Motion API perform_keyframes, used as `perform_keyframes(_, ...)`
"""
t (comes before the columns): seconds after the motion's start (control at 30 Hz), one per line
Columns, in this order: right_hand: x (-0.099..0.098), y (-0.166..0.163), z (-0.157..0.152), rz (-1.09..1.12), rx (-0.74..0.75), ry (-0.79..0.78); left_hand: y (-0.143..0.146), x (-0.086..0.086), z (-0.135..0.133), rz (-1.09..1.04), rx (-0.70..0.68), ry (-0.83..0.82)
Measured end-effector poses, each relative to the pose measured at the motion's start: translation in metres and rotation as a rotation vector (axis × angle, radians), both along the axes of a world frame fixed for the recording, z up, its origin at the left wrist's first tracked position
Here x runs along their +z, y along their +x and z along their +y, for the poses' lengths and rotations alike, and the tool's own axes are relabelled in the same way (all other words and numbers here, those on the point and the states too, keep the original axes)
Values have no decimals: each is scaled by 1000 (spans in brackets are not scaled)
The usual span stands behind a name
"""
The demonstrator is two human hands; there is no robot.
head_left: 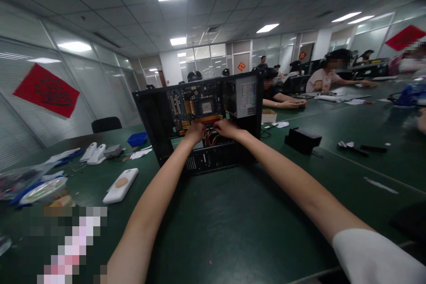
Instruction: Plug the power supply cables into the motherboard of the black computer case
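An opened black computer case stands on the table in front of me, its inside facing me. It holds a motherboard with a bare square processor socket area, and a silver power supply at upper right. My left hand is closed at the lower edge of the board, by the left end of the yellow and red memory slots. My right hand is closed at their right end. Red, yellow and black cables hang between the hands. Whatever the fingertips grip is hidden or too small to name.
Left of the case lie a white power bank-like block, a blue tray and white slipper-shaped items. On the right sit a black box-shaped part and a small cardboard box. Other people sit further back along the table.
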State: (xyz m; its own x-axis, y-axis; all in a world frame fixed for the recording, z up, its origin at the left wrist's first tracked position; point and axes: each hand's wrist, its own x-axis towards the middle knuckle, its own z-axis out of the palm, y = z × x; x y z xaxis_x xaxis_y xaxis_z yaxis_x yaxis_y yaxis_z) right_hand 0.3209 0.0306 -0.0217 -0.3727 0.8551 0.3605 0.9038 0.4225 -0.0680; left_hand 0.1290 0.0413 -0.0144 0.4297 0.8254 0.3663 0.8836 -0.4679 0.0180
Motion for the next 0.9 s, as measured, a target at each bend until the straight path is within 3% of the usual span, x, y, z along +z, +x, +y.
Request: perform_keyframes(0.9,-2,0,5,-33,17,16,0,-2,-2,-44,-7,-33)
